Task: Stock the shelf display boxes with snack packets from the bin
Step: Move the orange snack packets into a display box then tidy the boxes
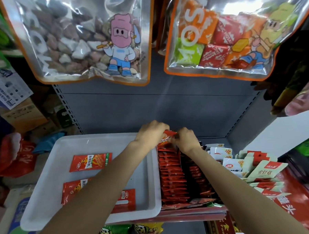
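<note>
A white plastic bin (pixel 62 150) sits on the shelf at the left. Three red snack packets lie in it: one at the back (pixel 90 162), one under my left forearm (pixel 73 191), one at the front (pixel 126 200). To its right stands a display box (pixel 173 176) packed with a row of upright red packets. My left hand (pixel 151 133) and my right hand (pixel 185 139) both pinch one red packet (pixel 169 135) above the far end of that row.
White and pale green packets (pixel 229 164) fill boxes to the right. Two large clear hanging bags (pixel 85 40) (pixel 222 34) hang overhead in front of the grey back panel (pixel 149 108). Cartons and bags crowd the floor at left. Green and yellow packets (pixel 131 231) show below the shelf.
</note>
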{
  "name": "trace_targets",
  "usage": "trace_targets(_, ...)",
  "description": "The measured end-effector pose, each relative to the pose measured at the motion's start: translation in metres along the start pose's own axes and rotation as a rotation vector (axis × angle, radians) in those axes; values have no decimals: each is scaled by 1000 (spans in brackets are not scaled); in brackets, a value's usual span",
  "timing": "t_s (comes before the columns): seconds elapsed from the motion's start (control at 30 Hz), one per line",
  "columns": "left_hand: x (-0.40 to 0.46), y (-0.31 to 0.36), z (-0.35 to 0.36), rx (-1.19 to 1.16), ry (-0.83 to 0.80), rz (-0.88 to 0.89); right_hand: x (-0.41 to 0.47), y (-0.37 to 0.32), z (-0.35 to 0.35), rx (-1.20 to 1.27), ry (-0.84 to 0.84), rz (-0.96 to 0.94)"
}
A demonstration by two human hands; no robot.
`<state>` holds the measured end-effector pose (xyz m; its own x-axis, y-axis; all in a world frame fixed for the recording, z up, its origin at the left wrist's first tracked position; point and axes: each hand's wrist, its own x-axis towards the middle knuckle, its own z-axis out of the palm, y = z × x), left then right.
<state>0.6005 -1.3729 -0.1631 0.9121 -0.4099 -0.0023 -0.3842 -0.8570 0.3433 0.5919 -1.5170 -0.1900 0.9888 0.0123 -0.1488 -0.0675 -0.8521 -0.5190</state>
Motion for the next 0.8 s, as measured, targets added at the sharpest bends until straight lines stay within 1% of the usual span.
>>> trace_targets(0.03,2,2,5,-2,-4,0,-1,0,-2,32,29,-34)
trace_targets(0.1,4,2,12,-110,-7,-24,-5,1,-6,75,126,-102)
trace_targets(0.17,0,-7,18,-227,56,-63,-8,1,-9,17,169,-92)
trace_targets(0.23,-5,-16,26,-271,141,-96,-8,5,-8,-72,148,-42)
trace_targets(0.27,-7,-20,31,-267,156,-100,-9,6,-5,-111,124,-30)
trace_targets(0.37,-9,-21,41,-242,133,-111,-11,5,2,-194,23,-26)
trace_targets(0.4,-9,-21,43,-262,125,-126,-11,4,4,-209,15,-37)
trace_targets(0.47,-11,-24,43,-328,146,-155,-9,-1,9,-214,54,-118)
trace_targets(0.57,-33,-44,41,-368,232,-172,-14,-21,18,-125,120,-261)
trace_targets(0.6,-45,-54,42,-383,260,-195,-19,-30,23,-80,105,-278)
trace_targets(0.67,-72,-80,43,-392,284,-280,-27,-49,39,2,12,-277)
trace_targets(0.73,-101,-109,46,-346,241,-359,-33,-68,61,16,-113,-281)
trace_targets(0.8,-128,-139,52,-318,146,-439,-38,-85,88,-31,-242,-268)
